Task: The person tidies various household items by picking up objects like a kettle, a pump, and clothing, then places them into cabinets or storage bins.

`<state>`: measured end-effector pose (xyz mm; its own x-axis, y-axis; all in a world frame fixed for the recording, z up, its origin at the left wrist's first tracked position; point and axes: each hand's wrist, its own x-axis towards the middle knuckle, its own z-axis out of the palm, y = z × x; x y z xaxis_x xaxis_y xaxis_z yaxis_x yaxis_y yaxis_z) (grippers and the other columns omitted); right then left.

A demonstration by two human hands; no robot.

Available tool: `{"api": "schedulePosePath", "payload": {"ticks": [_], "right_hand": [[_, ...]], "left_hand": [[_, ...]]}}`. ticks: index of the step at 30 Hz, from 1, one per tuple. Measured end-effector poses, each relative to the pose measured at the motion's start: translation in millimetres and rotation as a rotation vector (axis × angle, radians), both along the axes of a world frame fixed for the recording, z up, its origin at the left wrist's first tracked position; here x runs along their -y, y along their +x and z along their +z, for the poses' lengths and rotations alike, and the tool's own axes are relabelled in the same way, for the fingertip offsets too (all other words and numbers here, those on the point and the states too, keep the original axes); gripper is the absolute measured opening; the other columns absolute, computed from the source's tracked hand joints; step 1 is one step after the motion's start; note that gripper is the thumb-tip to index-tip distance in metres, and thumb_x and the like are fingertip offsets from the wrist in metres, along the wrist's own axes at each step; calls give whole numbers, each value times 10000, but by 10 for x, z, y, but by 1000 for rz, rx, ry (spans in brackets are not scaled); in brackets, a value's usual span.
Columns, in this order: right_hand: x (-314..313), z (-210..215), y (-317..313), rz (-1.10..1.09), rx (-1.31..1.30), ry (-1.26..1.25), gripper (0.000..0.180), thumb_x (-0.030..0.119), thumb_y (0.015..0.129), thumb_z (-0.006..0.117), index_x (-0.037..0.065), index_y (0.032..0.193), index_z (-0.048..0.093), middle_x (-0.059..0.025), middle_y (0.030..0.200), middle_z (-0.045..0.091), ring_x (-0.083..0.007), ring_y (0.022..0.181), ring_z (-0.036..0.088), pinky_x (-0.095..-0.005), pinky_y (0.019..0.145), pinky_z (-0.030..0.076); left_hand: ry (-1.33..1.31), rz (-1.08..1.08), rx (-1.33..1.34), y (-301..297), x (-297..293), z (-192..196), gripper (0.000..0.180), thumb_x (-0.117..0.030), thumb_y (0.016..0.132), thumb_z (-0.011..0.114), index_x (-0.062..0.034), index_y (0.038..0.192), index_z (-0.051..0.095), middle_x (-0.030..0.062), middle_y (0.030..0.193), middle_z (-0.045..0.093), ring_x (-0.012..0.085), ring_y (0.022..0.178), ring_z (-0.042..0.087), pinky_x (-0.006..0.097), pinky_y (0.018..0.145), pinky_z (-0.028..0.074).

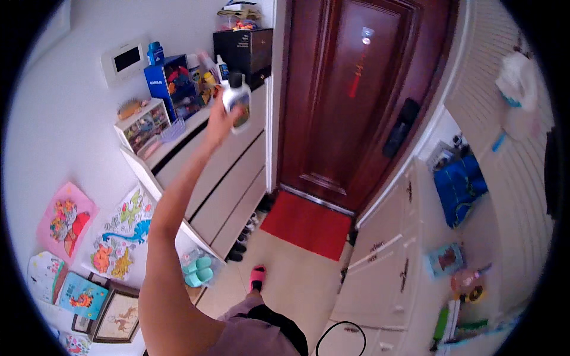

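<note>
White bottle (238,107), dark-capped, grasped by the left hand (219,117) near the pale cabinet (231,194); finger placement is hard to make out; right hand unseen, state unknown; a firm, upright hold serves best.

You wear dusky mauve clothing (243,341), with black fabric (279,323) beside it. Left arm (163,261) uncovered below the short sleeve. Visible slipper (259,273): bright pink.
</note>
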<state>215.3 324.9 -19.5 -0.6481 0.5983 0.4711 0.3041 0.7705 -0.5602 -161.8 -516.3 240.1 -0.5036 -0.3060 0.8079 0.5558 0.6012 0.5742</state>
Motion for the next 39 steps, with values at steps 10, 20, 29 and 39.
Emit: {"api": "schedulePosePath", "payload": {"ticks": [10,20,29,39], "right_hand": [[2994,-207,-2488,257,-25,-235,392,323,880,494,-27,1052,526,-162,890,588,-267,784,547,-358,650,437],[3989,-517,-3333,392,65,-495,473,383,912,426,-14,1163,492,-144,941,589,-237,805,562,-318,635,438],[4694,-178,-5218,945,-237,-292,295,173,886,512,-17,1104,450,-41,866,449,-111,763,452,-238,674,400],[6418,1393,-6426,1780,303,-720,273,203,913,461,14,1109,446,-70,786,558,-109,615,515,-225,531,412]], "left_hand": [[-141,757,68,-1681,2286,1169,481,-267,636,709,-40,1034,563,187,886,635,348,837,613,426,719,474],[-323,808,515,-2093,2683,924,554,-243,579,747,10,1010,507,229,987,591,370,948,572,425,810,458],[-706,1091,271,-1975,2516,702,803,-116,578,775,-24,1262,365,210,1030,506,414,899,546,462,766,474],[-481,641,215,-1839,1380,293,396,-88,772,572,2,1151,500,218,1202,461,351,1111,455,415,942,372]]}}
